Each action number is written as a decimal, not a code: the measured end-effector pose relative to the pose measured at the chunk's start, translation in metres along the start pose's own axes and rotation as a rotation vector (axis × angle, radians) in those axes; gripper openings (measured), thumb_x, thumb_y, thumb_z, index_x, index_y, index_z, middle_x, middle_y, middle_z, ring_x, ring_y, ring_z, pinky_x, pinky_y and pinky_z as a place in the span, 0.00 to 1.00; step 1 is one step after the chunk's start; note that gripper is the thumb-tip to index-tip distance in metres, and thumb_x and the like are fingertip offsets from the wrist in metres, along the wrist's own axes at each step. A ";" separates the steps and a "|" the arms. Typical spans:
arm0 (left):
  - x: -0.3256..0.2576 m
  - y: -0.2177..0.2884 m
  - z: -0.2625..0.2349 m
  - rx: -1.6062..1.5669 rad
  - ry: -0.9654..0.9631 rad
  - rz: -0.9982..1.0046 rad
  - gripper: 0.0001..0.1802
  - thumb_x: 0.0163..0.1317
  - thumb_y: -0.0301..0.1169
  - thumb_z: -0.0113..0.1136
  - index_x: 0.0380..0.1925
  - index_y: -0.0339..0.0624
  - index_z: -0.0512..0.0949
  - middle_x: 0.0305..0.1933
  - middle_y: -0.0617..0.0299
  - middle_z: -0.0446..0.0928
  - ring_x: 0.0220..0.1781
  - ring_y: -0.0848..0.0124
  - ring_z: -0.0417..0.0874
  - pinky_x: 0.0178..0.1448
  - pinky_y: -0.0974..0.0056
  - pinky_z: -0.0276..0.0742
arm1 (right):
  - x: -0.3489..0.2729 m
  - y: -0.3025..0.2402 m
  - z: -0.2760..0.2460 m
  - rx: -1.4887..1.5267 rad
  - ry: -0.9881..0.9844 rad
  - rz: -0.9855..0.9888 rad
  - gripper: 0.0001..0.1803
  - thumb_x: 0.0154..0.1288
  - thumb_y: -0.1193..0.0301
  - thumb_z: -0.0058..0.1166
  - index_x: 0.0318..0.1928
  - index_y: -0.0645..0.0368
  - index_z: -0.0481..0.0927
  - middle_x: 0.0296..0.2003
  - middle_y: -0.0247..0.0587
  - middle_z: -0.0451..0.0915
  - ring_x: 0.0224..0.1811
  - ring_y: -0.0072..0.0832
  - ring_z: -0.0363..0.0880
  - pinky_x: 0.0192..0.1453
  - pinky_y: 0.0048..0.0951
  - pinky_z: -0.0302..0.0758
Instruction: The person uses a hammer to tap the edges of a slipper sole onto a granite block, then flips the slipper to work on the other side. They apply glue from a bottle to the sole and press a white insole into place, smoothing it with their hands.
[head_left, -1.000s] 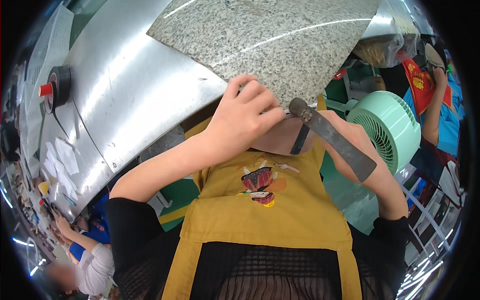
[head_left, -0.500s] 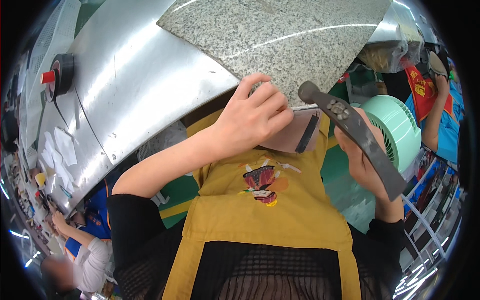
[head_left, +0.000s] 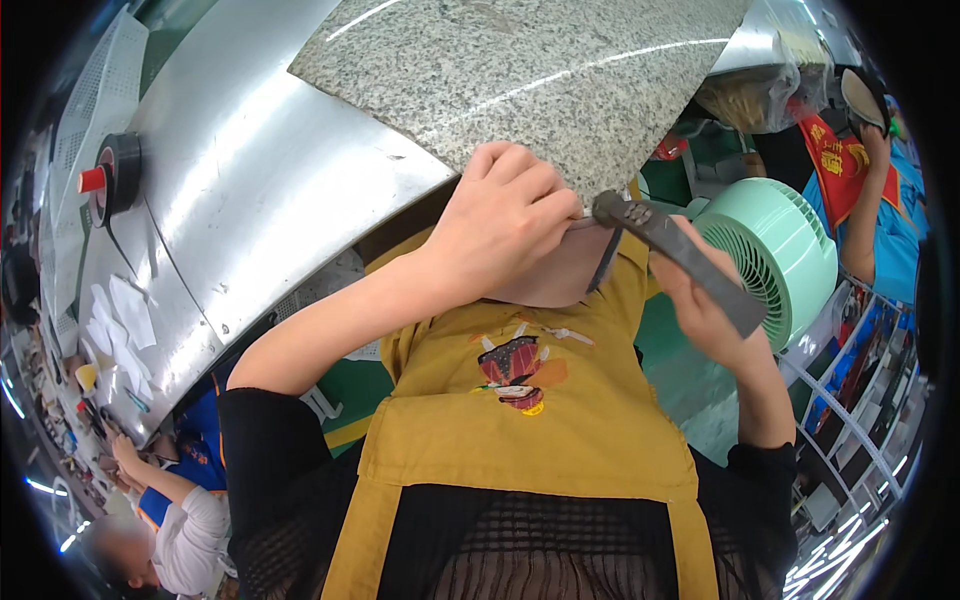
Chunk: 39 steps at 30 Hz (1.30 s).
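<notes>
- Two hands meet at chest height, just under the edge of a granite slab [head_left: 520,70].
- Left hand [head_left: 510,220]: clenched, fingertips pinching something small at the head of the tool; what it pinches is hidden behind the knuckles.
- Right hand [head_left: 705,305]: wrapped around the lower handle of a grey tool [head_left: 675,255], thumb side toward the chest.
- Tool: long, flat, dark grey, slanting from its head near the left fingertips down to the right; a thin dark strap or cord [head_left: 603,265] hangs from the head.
- Judgement: steady work here calls for a fixed right wrist and the fine adjusting left to the pinching fingers, close to the head.
- Apron [head_left: 530,430]: mustard yellow, with a small printed figure, over a black top.
- Fan [head_left: 785,255]: mint green, round grille, just beyond the right hand.
- Steel bench [head_left: 240,200]: curves leftward from the slab; black tape roll [head_left: 115,175] on it, paper slips [head_left: 125,310] lower down.
- Other people: one low left in blue and white [head_left: 175,500], one upper right in blue with a red vest [head_left: 865,180].
</notes>
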<state>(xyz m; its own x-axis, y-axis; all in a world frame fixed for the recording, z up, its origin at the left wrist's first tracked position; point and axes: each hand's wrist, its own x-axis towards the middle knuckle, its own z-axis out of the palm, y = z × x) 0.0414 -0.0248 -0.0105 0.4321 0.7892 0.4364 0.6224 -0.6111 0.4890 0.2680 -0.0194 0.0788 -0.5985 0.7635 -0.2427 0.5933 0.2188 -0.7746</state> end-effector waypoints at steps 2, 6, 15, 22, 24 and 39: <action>0.001 -0.004 -0.008 -0.055 -0.050 -0.005 0.09 0.46 0.26 0.64 0.29 0.49 0.77 0.31 0.68 0.72 0.40 0.67 0.72 0.52 0.60 0.65 | 0.001 0.000 0.002 -0.095 -0.020 -0.073 0.19 0.58 0.82 0.48 0.52 0.64 0.68 0.38 0.51 0.75 0.38 0.50 0.76 0.39 0.35 0.73; -0.005 -0.004 -0.011 0.074 -0.082 0.080 0.11 0.43 0.26 0.62 0.30 0.48 0.76 0.31 0.69 0.71 0.40 0.68 0.72 0.54 0.58 0.65 | 0.003 0.001 0.002 0.002 0.016 -0.058 0.14 0.63 0.77 0.45 0.49 0.65 0.69 0.30 0.44 0.70 0.29 0.36 0.67 0.34 0.29 0.68; -0.008 0.007 -0.010 0.269 -0.024 0.229 0.11 0.43 0.27 0.57 0.30 0.45 0.76 0.31 0.67 0.70 0.40 0.70 0.73 0.58 0.54 0.66 | 0.011 -0.009 0.000 -0.117 -0.054 -0.086 0.20 0.56 0.80 0.51 0.51 0.62 0.69 0.40 0.48 0.76 0.38 0.45 0.78 0.37 0.34 0.75; -0.007 0.003 -0.010 0.123 -0.053 0.029 0.11 0.43 0.27 0.60 0.31 0.50 0.77 0.32 0.70 0.72 0.40 0.70 0.72 0.59 0.56 0.63 | 0.015 -0.004 0.008 -0.238 -0.116 -0.099 0.23 0.55 0.75 0.52 0.53 0.60 0.66 0.35 0.48 0.75 0.38 0.47 0.77 0.37 0.38 0.73; -0.009 -0.001 -0.020 -0.015 -0.120 -0.058 0.11 0.44 0.26 0.60 0.31 0.51 0.77 0.32 0.71 0.72 0.40 0.70 0.72 0.59 0.56 0.63 | 0.014 -0.006 0.009 -0.162 -0.103 -0.121 0.23 0.55 0.74 0.52 0.53 0.60 0.65 0.35 0.49 0.75 0.38 0.47 0.77 0.37 0.38 0.73; -0.018 -0.003 -0.016 0.066 -0.052 0.042 0.11 0.42 0.27 0.59 0.30 0.48 0.77 0.31 0.69 0.71 0.41 0.69 0.72 0.60 0.54 0.64 | 0.014 -0.014 0.009 -0.101 -0.084 -0.086 0.21 0.58 0.75 0.51 0.53 0.61 0.67 0.36 0.49 0.76 0.36 0.45 0.78 0.35 0.33 0.74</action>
<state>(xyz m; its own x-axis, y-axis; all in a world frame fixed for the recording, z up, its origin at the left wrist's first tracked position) 0.0218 -0.0386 -0.0079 0.4909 0.7664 0.4144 0.6441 -0.6395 0.4197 0.2469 -0.0173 0.0815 -0.6899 0.6867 -0.2289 0.5864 0.3448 -0.7330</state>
